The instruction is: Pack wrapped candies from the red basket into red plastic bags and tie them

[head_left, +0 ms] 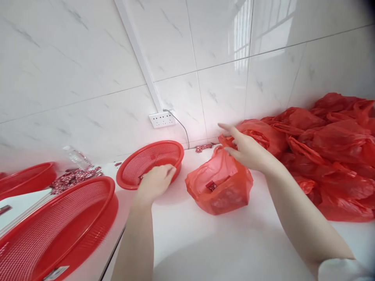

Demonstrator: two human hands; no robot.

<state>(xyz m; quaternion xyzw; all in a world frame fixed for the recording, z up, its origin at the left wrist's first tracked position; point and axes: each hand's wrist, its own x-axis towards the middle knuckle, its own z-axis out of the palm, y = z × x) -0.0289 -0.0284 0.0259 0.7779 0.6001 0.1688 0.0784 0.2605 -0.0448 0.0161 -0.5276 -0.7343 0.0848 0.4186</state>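
Observation:
My left hand (156, 181) reaches over the near rim of a small red mesh basket (149, 150), fingers curled together and turned downward. Whatever they may hold is hidden, and a bit of small packet shows beside them. On the white table stands an open red plastic bag (221, 195), with a small dark red packet (211, 186) inside. My right hand (246, 150) is at the bag's upper right edge, index finger stretched out and thumb apart. Its fingers touch or nearly touch the bag's handle (225, 140) without closing round it.
Filled red plastic bags (328, 144) are heaped at the right against the tiled wall. A large red basket (73, 218) stands at the left, with a pile of small red packets (74, 179) behind it. A few packets (203, 147) lie by the wall, below a power strip (162, 119) with a cable.

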